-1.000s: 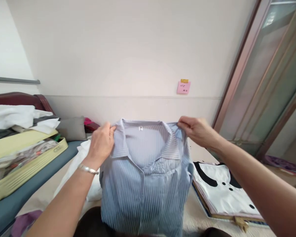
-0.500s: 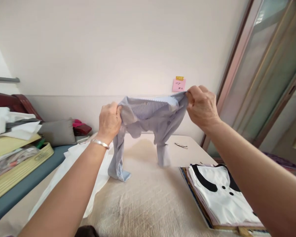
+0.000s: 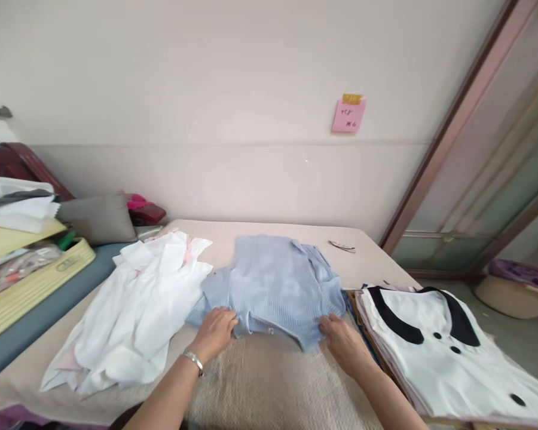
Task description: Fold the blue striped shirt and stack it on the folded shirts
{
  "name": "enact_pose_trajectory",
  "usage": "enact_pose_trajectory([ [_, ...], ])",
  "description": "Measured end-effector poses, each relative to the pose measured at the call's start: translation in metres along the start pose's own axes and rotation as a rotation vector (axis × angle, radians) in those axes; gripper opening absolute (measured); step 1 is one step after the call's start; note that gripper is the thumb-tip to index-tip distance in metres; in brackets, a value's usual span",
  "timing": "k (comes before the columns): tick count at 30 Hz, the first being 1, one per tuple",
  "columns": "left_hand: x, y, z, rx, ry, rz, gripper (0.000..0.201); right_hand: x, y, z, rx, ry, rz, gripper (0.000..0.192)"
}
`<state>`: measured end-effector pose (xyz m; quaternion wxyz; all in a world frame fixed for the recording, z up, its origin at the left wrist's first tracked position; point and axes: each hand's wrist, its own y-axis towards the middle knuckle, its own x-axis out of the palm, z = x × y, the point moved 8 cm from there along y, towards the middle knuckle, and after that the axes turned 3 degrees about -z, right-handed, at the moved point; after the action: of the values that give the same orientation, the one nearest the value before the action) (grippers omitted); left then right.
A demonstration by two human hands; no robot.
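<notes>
My left hand (image 3: 215, 332) lies palm down on the near left corner of the blue striped shirt (image 3: 271, 286), knuckles up, fingers bent and bunched close together with their tips at the cloth's near edge; whether they pinch the fabric or only press on it I cannot tell. The forearm runs back toward me and a little to the left, with a silver bracelet (image 3: 193, 360) round the wrist. My right hand (image 3: 343, 340) mirrors it at the shirt's near right corner, also palm down, fingers close together and stretched forward onto the hem, the forearm angling back to my right. Again I cannot say if the tips grip or merely rest. The shirt itself lies flat and back side up between and just beyond my 2 hands, spread on the beige table cover (image 3: 269, 394), its collar end on the side nearest me. Just left of my left hand, touching the shirt's edge, sprawls a rumpled white garment (image 3: 134, 310). Right beside my right hand sits a stack of folded clothes topped by a white top with a black collar (image 3: 434, 343) and 3 black buttons. Well beyond my right hand, past the shirt, a small hair clip (image 3: 341, 245) lies on the table. Far above it on the wall hangs a pink note (image 3: 348, 114).
</notes>
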<state>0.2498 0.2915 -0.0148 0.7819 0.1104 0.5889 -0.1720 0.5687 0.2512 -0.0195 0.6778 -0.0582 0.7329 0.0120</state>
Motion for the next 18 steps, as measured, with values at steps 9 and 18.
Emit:
enact_pose_trajectory([
  [9,-0.047,0.019,-0.096,-0.549,0.053,0.155,0.043,0.008,0.011,-0.002,-0.016,0.005,-0.061,0.024],
  [18,-0.018,0.014,-0.116,-0.681,0.017,-0.055,0.019,0.015,0.015,0.005,-0.031,-0.018,-0.057,0.027],
])
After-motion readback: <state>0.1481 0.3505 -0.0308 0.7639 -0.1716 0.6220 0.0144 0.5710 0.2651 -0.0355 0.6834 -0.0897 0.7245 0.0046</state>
